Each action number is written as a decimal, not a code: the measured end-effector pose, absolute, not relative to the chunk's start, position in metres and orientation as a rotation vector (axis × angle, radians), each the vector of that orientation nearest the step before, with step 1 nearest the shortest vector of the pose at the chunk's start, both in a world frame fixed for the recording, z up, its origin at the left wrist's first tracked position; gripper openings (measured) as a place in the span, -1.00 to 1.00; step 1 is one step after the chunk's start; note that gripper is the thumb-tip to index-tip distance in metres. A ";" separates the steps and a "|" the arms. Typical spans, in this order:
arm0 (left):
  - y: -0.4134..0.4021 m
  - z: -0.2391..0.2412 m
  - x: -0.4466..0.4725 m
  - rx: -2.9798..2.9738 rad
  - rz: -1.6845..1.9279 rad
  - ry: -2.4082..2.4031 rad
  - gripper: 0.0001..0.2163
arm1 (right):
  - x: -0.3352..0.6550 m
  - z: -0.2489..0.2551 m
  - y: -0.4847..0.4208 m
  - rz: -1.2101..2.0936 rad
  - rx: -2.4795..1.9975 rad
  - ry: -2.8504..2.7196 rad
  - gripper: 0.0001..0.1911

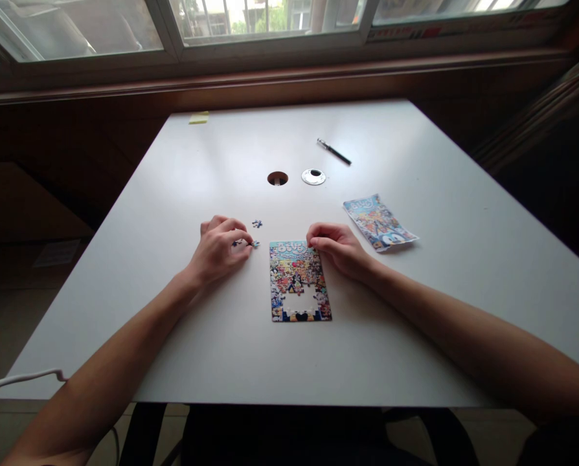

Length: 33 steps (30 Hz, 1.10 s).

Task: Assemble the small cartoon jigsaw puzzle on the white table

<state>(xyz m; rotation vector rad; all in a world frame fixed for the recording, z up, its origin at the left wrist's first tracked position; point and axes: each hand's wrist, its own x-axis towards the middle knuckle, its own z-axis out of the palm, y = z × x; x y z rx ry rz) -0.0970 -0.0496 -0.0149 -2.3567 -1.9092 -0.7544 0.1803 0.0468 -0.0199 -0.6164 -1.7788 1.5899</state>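
A partly assembled jigsaw puzzle (296, 265) with a crowded cartoon picture lies flat on the white table, a gap showing in its lower middle. My left hand (221, 249) is left of it, fingers curled down over a few loose puzzle pieces (256, 244), with the fingertips on one of them. Another loose piece (257, 224) lies just beyond those fingers. At the puzzle's upper right corner is my right hand (335, 246), closed, thumb pressed to the index finger. Whatever those fingers pinch is hidden.
A creased picture sheet (379, 222) lies right of the puzzle. Farther back on the table (221, 168) are a pen (335, 151), a round cable hole (277, 178) and its metal cover (313, 177). A yellow sticky note (199, 118) is at the far left edge.
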 end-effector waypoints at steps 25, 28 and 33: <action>-0.070 -0.008 -0.019 -2.673 -0.870 -1.279 -0.93 | 0.177 -0.016 0.047 1.564 -0.620 -1.735 -0.90; -0.071 -0.010 -0.016 -2.701 -0.863 -1.237 -0.93 | 0.176 -0.016 0.047 1.562 -0.616 -1.728 -0.90; -0.072 -0.011 -0.012 -2.760 -0.777 -1.164 -0.88 | 0.176 -0.018 0.047 1.550 -0.603 -1.754 -0.88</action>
